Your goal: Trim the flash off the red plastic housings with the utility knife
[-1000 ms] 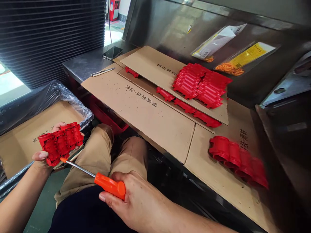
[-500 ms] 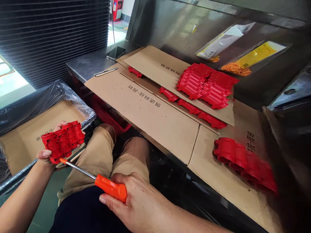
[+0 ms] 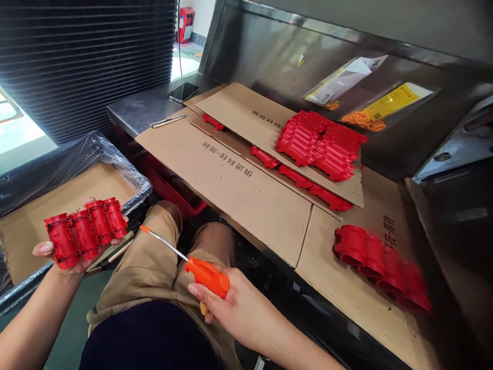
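My left hand (image 3: 79, 268) is closed around a red plastic part (image 3: 84, 232) made of several joined ribbed cylinders, held over the edge of the lined bin. In my right hand (image 3: 227, 303) is a screwdriver (image 3: 208, 276) with an orange handle, a thin metal shaft and an orange tip. That tip points toward the red part and is apart from it, above my knee. Something small and yellow-orange shows below the handle between my fingers; I cannot make out what it is.
A bin (image 3: 140, 187) lined with clear plastic and cardboard stands at the left. On the metal bench lie cardboard sheets (image 3: 223, 169), stacked red parts (image 3: 319, 144), a red part (image 3: 370, 257), a pen (image 3: 168, 121), a phone (image 3: 184, 92) and bags of orange rings (image 3: 364, 121).
The screwdriver has drawn back to the right, its tip leaving the red part. My left hand has turned the part and shifted slightly left and lower.
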`<state>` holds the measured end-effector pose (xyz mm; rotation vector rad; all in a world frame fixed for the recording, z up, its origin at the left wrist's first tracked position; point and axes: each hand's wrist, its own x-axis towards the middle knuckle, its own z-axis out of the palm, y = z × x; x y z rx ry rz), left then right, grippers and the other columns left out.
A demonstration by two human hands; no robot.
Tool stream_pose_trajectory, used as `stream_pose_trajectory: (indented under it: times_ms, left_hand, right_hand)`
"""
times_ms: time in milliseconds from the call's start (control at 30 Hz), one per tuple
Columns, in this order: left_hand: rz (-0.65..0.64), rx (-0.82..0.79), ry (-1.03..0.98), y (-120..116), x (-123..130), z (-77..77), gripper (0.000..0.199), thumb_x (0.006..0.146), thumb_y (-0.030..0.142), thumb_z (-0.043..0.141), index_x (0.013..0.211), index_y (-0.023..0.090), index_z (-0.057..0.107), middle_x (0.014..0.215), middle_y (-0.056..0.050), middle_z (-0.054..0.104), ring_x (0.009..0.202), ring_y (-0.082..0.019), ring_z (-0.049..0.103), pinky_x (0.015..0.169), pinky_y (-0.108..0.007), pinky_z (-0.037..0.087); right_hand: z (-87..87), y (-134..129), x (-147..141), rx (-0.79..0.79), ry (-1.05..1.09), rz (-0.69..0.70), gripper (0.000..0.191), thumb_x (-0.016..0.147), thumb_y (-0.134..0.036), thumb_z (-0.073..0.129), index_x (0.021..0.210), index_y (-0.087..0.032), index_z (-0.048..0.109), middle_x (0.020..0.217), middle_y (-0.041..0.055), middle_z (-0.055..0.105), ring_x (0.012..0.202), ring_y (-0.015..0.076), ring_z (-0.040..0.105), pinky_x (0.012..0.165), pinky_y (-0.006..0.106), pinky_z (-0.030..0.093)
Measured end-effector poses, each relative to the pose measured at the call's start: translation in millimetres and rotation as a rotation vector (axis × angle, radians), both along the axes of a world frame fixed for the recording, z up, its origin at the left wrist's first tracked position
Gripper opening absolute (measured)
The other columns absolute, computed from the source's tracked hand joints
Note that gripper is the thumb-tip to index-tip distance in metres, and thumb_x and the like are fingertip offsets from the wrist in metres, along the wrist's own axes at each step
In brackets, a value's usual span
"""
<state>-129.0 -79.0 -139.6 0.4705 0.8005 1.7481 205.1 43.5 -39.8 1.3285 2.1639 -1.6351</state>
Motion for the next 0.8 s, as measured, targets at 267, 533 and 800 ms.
stream_pose_trajectory:
  times_ms: [267,533,800]
  left_hand:
    - [-0.165,0.177,-0.172,13.6,32.4,14.1,0.092,0.057,0.079,0.083,0.138,0.039,0.066,0.147,-0.013,0.074,0.133,-0.053,0.068,0.061,-0.043,0.063]
    - [-0.282,0.095,-0.291,22.8,47.0,29.5,0.098,0.051,0.059,0.097,0.141,0.040,0.066,0.147,-0.015,0.074,0.120,-0.047,0.076,0.065,-0.041,0.066]
    - [-0.267,0.139,-0.423,28.2,60.2,16.3,0.086,0.051,0.059,0.094,0.132,0.035,0.072,0.134,-0.017,0.079,0.114,-0.045,0.077,0.067,-0.042,0.063]
  right_hand:
    - [-129.7,-14.5,-4.9,-0.180,0.150,-0.291,0.052,0.087,-0.072,0.071,0.087,-0.021,0.061,0.064,-0.0046,0.064,0.053,0.0143,0.066,0.056,0.027,0.053]
    - [-192.3,-17.0,-1.1,-0.225,0.114,-0.391,0.077,0.066,-0.100,0.063,0.075,-0.024,0.057,0.054,-0.0033,0.063,0.047,0.0156,0.064,0.050,0.026,0.048]
    - [-210.2,-12.5,7.4,-0.251,0.088,-0.403,0.088,0.056,-0.110,0.057,0.072,-0.023,0.061,0.056,0.0036,0.069,0.051,0.0197,0.069,0.054,0.029,0.049]
